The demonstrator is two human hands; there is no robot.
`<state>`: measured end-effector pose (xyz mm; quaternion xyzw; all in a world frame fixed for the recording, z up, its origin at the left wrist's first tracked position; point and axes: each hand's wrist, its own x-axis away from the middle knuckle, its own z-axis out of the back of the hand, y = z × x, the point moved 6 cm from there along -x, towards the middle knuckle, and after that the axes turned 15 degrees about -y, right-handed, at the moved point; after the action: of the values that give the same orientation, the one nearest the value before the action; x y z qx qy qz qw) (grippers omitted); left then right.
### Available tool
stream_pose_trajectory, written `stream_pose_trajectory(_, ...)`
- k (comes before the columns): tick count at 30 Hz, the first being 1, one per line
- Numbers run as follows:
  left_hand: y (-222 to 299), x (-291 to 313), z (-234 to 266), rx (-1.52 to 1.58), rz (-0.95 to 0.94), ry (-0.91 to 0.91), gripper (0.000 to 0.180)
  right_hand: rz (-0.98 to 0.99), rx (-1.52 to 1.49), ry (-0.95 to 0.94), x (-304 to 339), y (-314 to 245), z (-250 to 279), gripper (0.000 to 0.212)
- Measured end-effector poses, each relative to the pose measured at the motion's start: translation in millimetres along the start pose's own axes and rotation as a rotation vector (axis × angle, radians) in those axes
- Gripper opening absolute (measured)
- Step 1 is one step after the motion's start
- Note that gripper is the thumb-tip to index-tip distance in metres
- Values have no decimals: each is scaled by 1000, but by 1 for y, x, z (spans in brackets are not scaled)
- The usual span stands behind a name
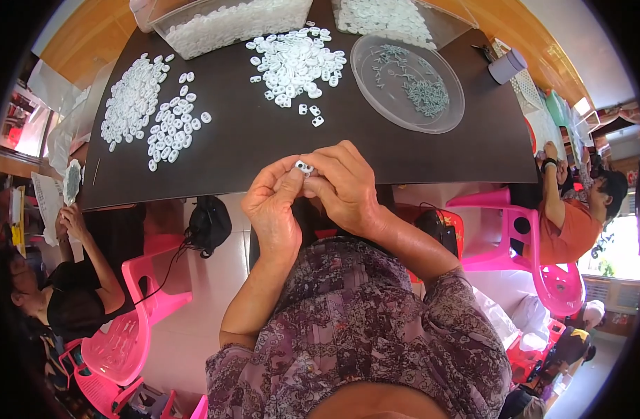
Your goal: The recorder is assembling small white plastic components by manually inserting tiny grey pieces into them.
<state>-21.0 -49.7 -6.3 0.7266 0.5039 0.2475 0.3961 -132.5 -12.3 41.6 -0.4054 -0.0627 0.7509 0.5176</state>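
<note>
Between my fingertips is a small white plastic piece with two dark holes (304, 167). My left hand (274, 202) pinches it from the left, thumb bent over its lower side. From the right, my right hand (344, 185) closes thumb and fingers on it too. Both hands are just off the table's near edge. Past them lies a heap of white two-holed pieces (299, 63), with a few strays (315, 115) closer to me. To its right, a round clear plastic lid (376, 105) carries many tiny grey-green parts (428, 96), perhaps springs.
At left are two more piles of white oval pieces (133, 98) on the dark table (243, 153). Clear bins (229, 31) of white parts line the back. A grey cup (507, 66) stands far right. People sit on both sides, beside pink chairs (135, 321).
</note>
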Motion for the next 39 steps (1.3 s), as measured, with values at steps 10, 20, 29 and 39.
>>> stream_pose_trajectory(10, -3, 0, 4, -166, -7, -74, 16, -43, -82, -8, 6, 6, 1, 27)
stream_pose_trajectory(20, 0, 1, 0, -142, -55, -146, 18, -71, -118, 23, 10, 2, 6, 29)
stream_pose_trajectory(29, 5, 5, -3, -209, -114, -213, 22, -34, -161, 29, 11, -2, 11, 26)
stream_pose_trajectory(39, 10, 13, -4, -321, -324, -228, 26, 8, -210, 50, 13, -11, 12, 27)
